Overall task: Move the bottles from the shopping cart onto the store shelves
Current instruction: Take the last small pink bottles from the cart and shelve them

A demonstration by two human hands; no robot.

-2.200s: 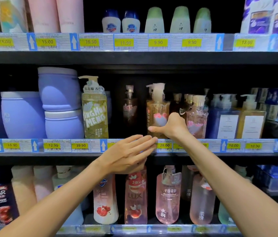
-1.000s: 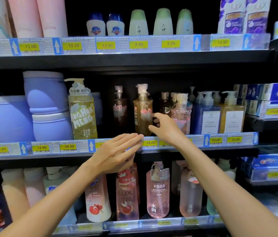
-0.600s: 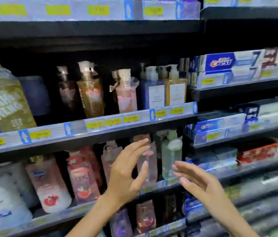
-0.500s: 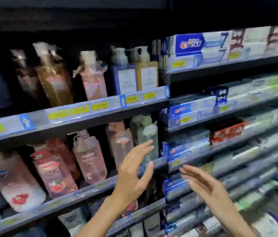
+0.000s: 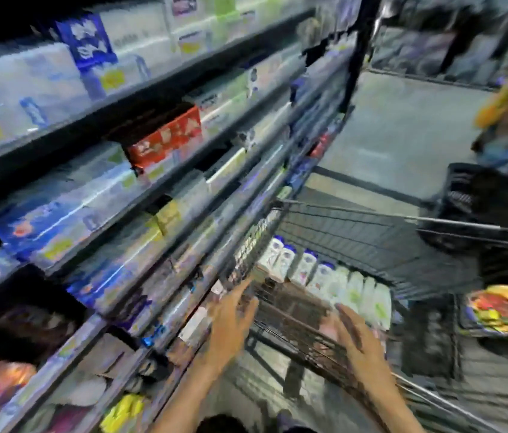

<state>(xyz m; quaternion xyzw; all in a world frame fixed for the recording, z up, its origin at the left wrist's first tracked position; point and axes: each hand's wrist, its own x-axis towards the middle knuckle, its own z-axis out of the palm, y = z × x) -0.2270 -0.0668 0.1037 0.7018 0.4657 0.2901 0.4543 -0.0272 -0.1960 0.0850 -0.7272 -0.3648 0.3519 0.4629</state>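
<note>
Head view, badly smeared by motion: both hands out over the near rim of the shopping cart [image 5: 324, 335], nothing held. Left hand [image 5: 231, 320] at the cart's shelf-side corner, fingers [image 5: 240, 292] spread wide and straight. Right hand [image 5: 355, 335] over the cart's near wall, fingers [image 5: 345, 317] loosely extended, likewise empty. Bottles [image 5: 324, 276] down in the cart, laid in a row against its far wall: white with blue caps toward the shelf side, white with green marks further from it. Something pinkish just under the right hand inside the cart, too blurred to name. Store shelves [image 5: 184, 189] running along the cart's left side, stocked with blurred boxes. A dark basket [image 5: 462, 201] beyond the cart's far rim, bright packets [image 5: 496, 307] off its right side. Probably the reach for the next bottle. Best to settle the gaze first, then go down over the near wall rather than through the wire, and pick the end bottle of the row nearest the shelves. Wrap around the body, not the cap, since a cap may slip or pop. Lift straight up clear of the rim before swinging toward the shelves, other hand free to steady the cart or the neighbours in the row.
</note>
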